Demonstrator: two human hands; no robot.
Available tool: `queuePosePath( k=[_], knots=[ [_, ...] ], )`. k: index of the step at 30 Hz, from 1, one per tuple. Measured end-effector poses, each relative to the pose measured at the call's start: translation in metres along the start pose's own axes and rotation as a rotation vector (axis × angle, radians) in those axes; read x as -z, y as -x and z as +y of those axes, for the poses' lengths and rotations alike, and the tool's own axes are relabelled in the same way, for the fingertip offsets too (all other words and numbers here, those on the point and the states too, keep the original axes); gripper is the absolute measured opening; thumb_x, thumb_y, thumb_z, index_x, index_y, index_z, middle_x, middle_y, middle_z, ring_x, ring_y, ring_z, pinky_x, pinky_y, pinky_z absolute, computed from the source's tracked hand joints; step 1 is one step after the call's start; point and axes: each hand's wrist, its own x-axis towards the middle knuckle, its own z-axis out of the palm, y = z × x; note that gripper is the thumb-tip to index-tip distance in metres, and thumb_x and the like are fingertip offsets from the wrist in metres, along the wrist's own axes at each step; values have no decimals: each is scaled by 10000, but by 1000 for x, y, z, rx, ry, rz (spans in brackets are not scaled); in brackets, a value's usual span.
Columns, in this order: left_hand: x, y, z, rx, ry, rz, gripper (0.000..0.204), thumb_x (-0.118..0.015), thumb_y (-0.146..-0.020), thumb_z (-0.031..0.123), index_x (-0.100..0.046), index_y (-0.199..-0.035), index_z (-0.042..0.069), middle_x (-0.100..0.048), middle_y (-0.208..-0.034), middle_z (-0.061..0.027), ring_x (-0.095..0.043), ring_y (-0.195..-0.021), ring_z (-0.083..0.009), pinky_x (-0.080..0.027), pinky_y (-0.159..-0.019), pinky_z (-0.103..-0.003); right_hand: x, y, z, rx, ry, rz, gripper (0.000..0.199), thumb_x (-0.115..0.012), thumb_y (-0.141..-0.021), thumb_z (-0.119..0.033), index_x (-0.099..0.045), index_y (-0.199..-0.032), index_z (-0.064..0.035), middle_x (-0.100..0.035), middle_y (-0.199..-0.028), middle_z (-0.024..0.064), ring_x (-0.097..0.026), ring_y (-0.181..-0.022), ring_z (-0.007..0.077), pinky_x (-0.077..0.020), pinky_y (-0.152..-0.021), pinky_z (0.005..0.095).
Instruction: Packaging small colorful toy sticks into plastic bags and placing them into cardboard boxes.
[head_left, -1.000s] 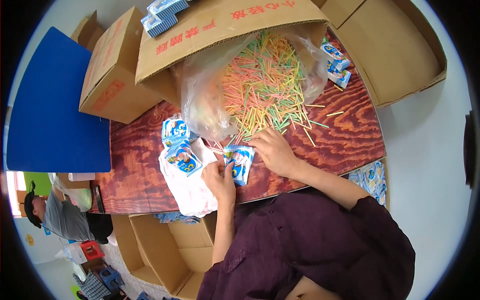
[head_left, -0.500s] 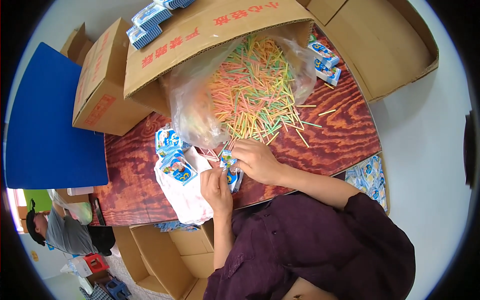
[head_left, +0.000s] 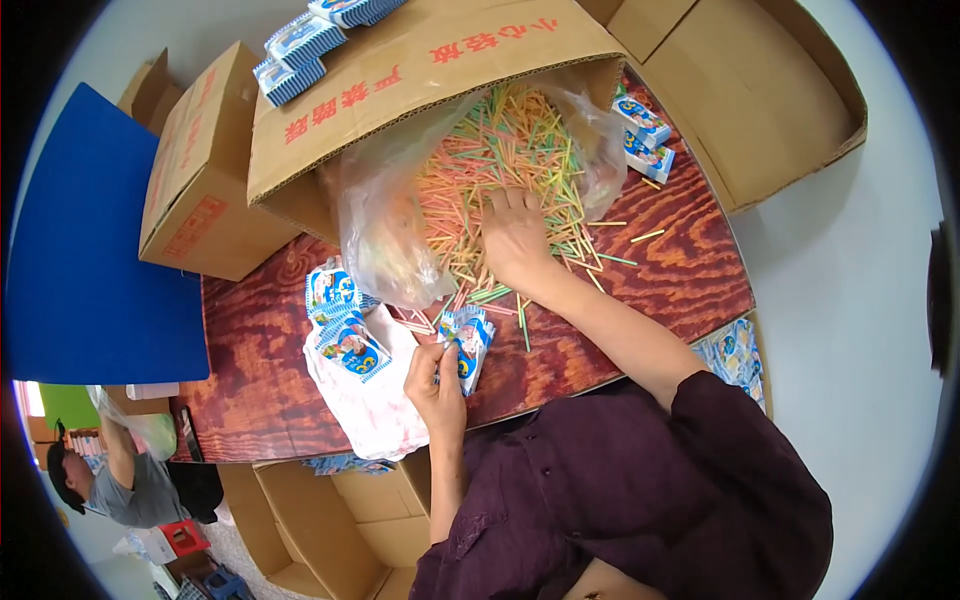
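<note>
My left hand (head_left: pixel 436 388) pinches the edge of a small blue-and-white printed packet (head_left: pixel 471 340) close to the table's near edge. On the pile of thin pink, yellow and green sticks (head_left: pixel 545 150) rests my right hand (head_left: pixel 514 238), its fingers stretched out and the tips partly hidden among the sticks. The sticks spill from a clear plastic bag (head_left: pixel 385 240) inside a cardboard box (head_left: pixel 430 85) lying on its side. Left of my left hand, more blue-and-white packets (head_left: pixel 352 345) lie on a white cloth (head_left: pixel 370 405).
Packets (head_left: pixel 645 140) lie right of the bag, and striped packet stacks (head_left: pixel 300 45) sit on the box. A closed carton (head_left: pixel 200 190) stands left, an opened carton (head_left: pixel 750 90) right. Below the table edge are cartons (head_left: pixel 330 520). A person (head_left: pixel 130 485) works at far left.
My right hand has left the packet and moved forward onto the stick pile. My left hand still holds the packet, which now shows more fully. A green stick now lies nearer on the table.
</note>
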Motion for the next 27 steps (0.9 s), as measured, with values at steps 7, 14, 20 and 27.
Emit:
queuePosePath(
  k=[7,14,20,27],
  knots=[
    [9,7,-12,72,54,33,100,-601,-894,8,-583,-803,-29,-504,-722,1,-438,-640,-60,-347,-569,-212,-10,4,17,42,-73,80,190,-576,-716,-47,-616,-891,15,-590,-894,131,-559,-854,274,-432,-768,397],
    [7,10,-13,201,266,68,106,-588,-928,51,-599,-832,7,-495,-710,50,-406,-622,-16,-309,-551,-174,15,-28,52,-586,-1376,-246,110,-508,-955,-120,-565,-926,-30,-579,-769,60,-559,-620,133,-499,-546,284],
    [4,6,-13,276,328,42,90,-587,-931,61,-612,-868,2,-520,-731,51,-425,-632,-15,-321,-560,-174,21,-15,68,-887,-2053,-566,114,-479,-992,-169,-530,-939,-82,-488,-734,27,-406,-554,93,-352,-479,244],
    [-6,-3,2,374,456,35,86,-595,-933,67,-640,-915,-4,-614,-804,19,-513,-704,-19,-398,-618,-170,17,22,57,-842,-2367,-705,123,-514,-979,-225,-512,-949,-106,-528,-752,38,-422,-524,95,-305,-438,231]
  ],
)
